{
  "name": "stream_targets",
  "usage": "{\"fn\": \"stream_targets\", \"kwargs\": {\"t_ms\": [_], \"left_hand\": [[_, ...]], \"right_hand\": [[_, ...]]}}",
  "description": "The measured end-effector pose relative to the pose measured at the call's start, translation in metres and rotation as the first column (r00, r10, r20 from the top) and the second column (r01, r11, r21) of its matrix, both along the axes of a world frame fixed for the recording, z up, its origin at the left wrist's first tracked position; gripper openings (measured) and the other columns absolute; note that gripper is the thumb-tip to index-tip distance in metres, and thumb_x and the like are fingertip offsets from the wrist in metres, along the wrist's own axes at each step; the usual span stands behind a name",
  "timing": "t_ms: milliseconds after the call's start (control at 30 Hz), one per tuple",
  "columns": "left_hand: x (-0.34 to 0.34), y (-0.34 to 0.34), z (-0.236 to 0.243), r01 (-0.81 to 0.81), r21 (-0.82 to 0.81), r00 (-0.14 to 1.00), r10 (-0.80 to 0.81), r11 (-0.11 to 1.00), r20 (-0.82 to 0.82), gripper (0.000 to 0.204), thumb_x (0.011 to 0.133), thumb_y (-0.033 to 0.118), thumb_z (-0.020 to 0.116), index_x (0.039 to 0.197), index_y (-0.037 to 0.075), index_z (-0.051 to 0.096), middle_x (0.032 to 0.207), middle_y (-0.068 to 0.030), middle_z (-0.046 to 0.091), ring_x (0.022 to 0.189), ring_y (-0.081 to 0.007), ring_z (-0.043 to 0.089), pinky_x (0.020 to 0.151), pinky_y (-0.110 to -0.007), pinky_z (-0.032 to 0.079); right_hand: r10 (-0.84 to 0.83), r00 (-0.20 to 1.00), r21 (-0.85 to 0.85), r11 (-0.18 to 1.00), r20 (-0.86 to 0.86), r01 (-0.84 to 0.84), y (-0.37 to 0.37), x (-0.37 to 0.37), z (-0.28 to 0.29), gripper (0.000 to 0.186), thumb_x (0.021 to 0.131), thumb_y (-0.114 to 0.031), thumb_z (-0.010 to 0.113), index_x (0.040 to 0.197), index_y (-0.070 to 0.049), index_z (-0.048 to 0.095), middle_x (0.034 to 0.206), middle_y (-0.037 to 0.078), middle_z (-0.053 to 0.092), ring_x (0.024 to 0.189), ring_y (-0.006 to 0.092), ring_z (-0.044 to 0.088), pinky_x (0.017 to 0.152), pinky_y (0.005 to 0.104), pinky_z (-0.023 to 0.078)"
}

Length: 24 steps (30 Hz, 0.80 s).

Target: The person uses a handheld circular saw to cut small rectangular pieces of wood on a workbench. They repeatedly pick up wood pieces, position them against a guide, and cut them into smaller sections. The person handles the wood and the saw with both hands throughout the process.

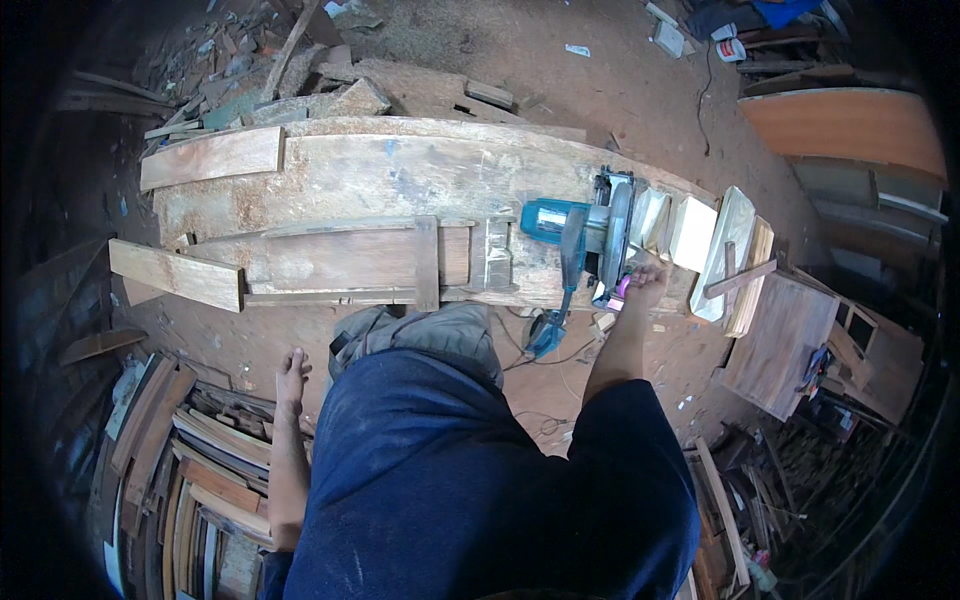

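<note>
My right hand [646, 287] is at the bench's near edge, right of a teal circular saw [560, 222]. Its fingers are curled at a small purple-pink object [622, 287], whose kind I cannot make out. The saw rests on the worn wooden workbench [340, 170], its rear handle and cord reaching over the near edge. Just beyond my right hand, several cut wood blocks [692, 234] stand in a row. My left hand [292, 380] hangs at my left side, off the bench, with loosely extended fingers and nothing in it.
Loose boards [176, 272] lie at the bench's left end, and a short strip [427, 262] crosses its middle. Stacked planks [215, 470] stand at lower left. A cord [540, 362] trails on the floor. Scrap wood is piled behind; a wooden panel [780, 345] stands at right.
</note>
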<state>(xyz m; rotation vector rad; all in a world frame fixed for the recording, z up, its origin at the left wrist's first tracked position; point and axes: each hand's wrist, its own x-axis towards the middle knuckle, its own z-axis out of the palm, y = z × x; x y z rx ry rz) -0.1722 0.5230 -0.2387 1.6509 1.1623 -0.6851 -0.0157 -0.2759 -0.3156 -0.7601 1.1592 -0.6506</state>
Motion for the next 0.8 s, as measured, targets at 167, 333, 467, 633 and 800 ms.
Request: {"fn": "stream_targets", "kwargs": {"t_ms": [167,333,467,633,800], "left_hand": [[0.069,0.021,0.008,0.065,0.015,0.996,-0.066,0.998,0.067,0.062,0.100,0.051,0.060,0.139,0.003,0.057,0.125,-0.0087,0.069,0.104,-0.0187,0.066,0.092,-0.034,0.049],[0.064,0.047,-0.011,0.154,0.075,0.985,-0.159,0.985,0.073,0.063,0.099,0.052,0.062,0.130,-0.003,0.065,0.117,-0.0152,0.072,0.098,-0.0225,0.070,0.089,-0.037,0.054],[0.074,0.038,-0.010,0.156,0.010,0.985,-0.156,0.988,0.067,0.063,0.098,0.052,0.062,0.132,0.000,0.064,0.120,-0.0145,0.071,0.102,-0.0224,0.070,0.089,-0.037,0.053],[0.058,0.039,-0.032,0.115,-0.044,0.993,-0.114,0.992,0.044,0.069,0.096,0.057,0.063,0.131,-0.002,0.064,0.118,-0.0166,0.072,0.100,-0.0236,0.069,0.089,-0.038,0.055],[0.060,0.050,-0.048,0.098,-0.058,0.995,-0.096,0.994,0.028,0.065,0.097,0.053,0.062,0.132,-0.001,0.064,0.123,-0.0149,0.069,0.102,-0.0245,0.069,0.093,-0.039,0.052]], "right_hand": [[0.257,0.966,-0.110,0.960,-0.030,-0.259,-0.041,0.002,0.028,0.027,0.103,-0.024,0.051,0.080,-0.010,0.054,0.067,0.003,0.052,0.053,0.0161,0.043,0.060,0.0309,0.049],[0.286,0.932,-0.128,0.939,-0.221,-0.318,-0.011,-0.003,0.023,0.025,0.102,-0.023,0.052,0.083,-0.009,0.056,0.068,0.003,0.052,0.053,0.0158,0.044,0.058,0.0307,0.048],[0.214,0.898,-0.159,0.943,-0.384,-0.293,0.028,-0.060,0.015,0.023,0.102,-0.023,0.052,0.085,-0.008,0.057,0.068,0.004,0.053,0.053,0.0156,0.045,0.057,0.0306,0.048],[0.192,0.798,-0.119,0.943,-0.572,-0.312,0.089,-0.114,0.009,0.021,0.101,-0.022,0.053,0.087,-0.007,0.058,0.068,0.004,0.053,0.053,0.0153,0.046,0.055,0.0303,0.047],[0.164,0.738,-0.115,0.943,-0.655,-0.311,0.116,-0.140,0.013,0.020,0.101,-0.022,0.054,0.090,-0.006,0.060,0.069,0.004,0.054,0.053,0.0150,0.047,0.054,0.0301,0.046]]}}
